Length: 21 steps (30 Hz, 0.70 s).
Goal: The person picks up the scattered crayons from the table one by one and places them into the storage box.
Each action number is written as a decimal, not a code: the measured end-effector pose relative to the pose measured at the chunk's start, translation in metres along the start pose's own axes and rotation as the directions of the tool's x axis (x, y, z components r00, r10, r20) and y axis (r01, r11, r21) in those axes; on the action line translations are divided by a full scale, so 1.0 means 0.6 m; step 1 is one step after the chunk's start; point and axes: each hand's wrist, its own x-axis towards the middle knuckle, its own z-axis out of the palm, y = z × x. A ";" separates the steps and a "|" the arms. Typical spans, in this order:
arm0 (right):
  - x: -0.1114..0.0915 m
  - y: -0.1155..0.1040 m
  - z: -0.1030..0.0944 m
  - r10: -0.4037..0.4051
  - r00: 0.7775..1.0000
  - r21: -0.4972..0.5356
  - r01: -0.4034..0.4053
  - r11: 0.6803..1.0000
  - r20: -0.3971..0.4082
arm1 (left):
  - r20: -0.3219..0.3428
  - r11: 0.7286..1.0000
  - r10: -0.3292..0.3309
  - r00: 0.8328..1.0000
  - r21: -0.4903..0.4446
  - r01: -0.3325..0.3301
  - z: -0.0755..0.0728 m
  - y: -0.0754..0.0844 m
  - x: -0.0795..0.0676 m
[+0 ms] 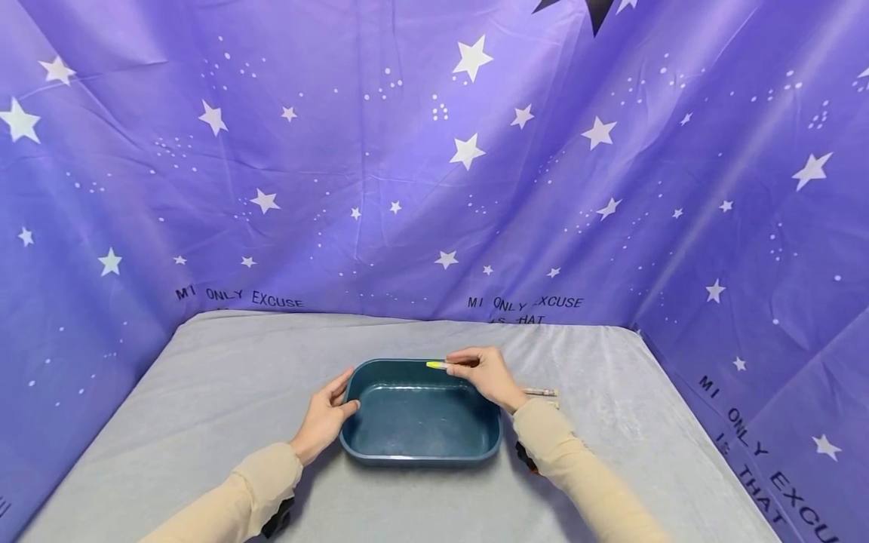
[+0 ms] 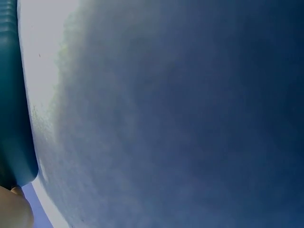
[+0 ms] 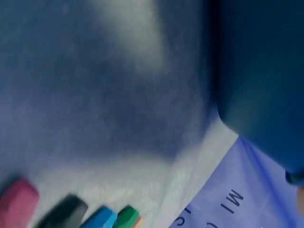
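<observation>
A dark teal rectangular basin (image 1: 421, 458) rests on the cloth-covered table in the head view. My left hand (image 1: 324, 418) grips its left rim, thumb over the inside and fingers along the outer wall. In the left wrist view, the basin's outer wall (image 2: 14, 104) and part of a finger (image 2: 14, 211) show at the left edge. Above the far right rim, my right hand (image 1: 485, 375) pinches a crayon (image 1: 436, 365) whose yellow tip points left over the basin. The crayon's rear end is hidden by the hand.
To the right of the basin, more crayons (image 1: 543, 392) lie partly behind the right wrist. The right wrist view shows a pink crayon (image 3: 19, 204), a black one (image 3: 61, 213), a blue one (image 3: 99, 218) and a green one (image 3: 126, 217). A purple star-printed curtain (image 1: 407, 151) surrounds the table.
</observation>
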 end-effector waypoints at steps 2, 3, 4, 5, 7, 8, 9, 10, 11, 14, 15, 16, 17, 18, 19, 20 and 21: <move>0.003 0.004 0.007 -0.004 1.000 0.004 0.004 1.000 0.003 | -0.001 1.000 -0.001 1.000 0.002 0.001 0.000 0.000 0.000; 0.004 0.005 0.010 -0.005 1.000 0.003 0.005 1.000 0.002 | -0.001 1.000 0.000 1.000 0.002 0.000 0.000 0.001 -0.001; 0.006 0.006 0.013 -0.005 1.000 0.001 0.005 1.000 0.001 | 0.000 1.000 0.000 1.000 0.002 0.000 0.000 0.001 -0.001; 0.007 0.007 0.016 -0.004 1.000 0.000 0.004 1.000 -0.001 | 0.002 1.000 0.001 1.000 0.002 -0.001 -0.001 0.001 -0.001; 0.009 0.008 0.022 0.001 1.000 -0.014 -0.002 1.000 -0.007 | 0.009 1.000 0.002 1.000 0.004 -0.002 -0.001 0.001 -0.001; 0.010 0.008 0.025 0.007 1.000 -0.021 -0.007 1.000 -0.008 | 0.011 1.000 0.004 1.000 0.004 -0.004 -0.001 0.000 -0.002; 0.011 0.009 0.029 0.013 1.000 -0.024 -0.013 1.000 -0.002 | 0.011 1.000 0.004 1.000 0.002 -0.004 -0.001 0.000 -0.002; 0.012 0.009 0.032 0.015 1.000 -0.023 -0.015 1.000 0.008 | 0.007 1.000 0.005 1.000 0.000 -0.005 -0.001 -0.001 -0.002; 0.013 0.008 0.036 0.017 1.000 -0.018 -0.017 1.000 0.022 | 0.002 1.000 0.005 1.000 -0.001 -0.005 -0.002 -0.001 -0.002; 0.014 0.007 0.045 0.016 0.997 0.010 -0.017 1.000 0.072 | -0.007 1.000 0.001 1.000 0.005 -0.001 -0.003 -0.003 -0.004; 0.014 0.006 0.047 0.016 0.997 0.022 -0.018 1.000 0.080 | -0.007 1.000 0.001 1.000 0.006 -0.001 -0.002 -0.003 -0.004; 0.013 0.006 0.048 0.017 0.997 0.031 -0.019 0.999 0.079 | -0.004 1.000 0.001 1.000 0.006 -0.001 -0.002 -0.004 -0.004; 0.013 0.005 0.049 0.023 0.997 0.031 -0.025 0.999 0.073 | 0.000 1.000 0.002 1.000 0.006 -0.002 -0.001 -0.003 -0.003; 0.012 0.005 0.049 0.028 0.997 0.024 -0.029 0.999 0.067 | 0.003 1.000 0.003 1.000 0.003 -0.003 -0.001 -0.003 -0.003; 0.011 0.006 0.049 0.028 0.998 0.013 -0.029 1.000 0.058 | 0.004 1.000 0.001 1.000 -0.003 -0.001 0.000 -0.003 -0.002; 0.011 0.006 0.048 0.031 0.998 0.002 -0.031 1.000 0.048 | 0.001 1.000 0.003 1.000 -0.007 -0.003 0.001 -0.003 -0.002; 0.011 0.008 0.048 0.026 0.999 -0.011 -0.026 1.000 0.046 | -0.004 1.000 0.005 1.000 -0.012 -0.005 0.001 -0.002 -0.001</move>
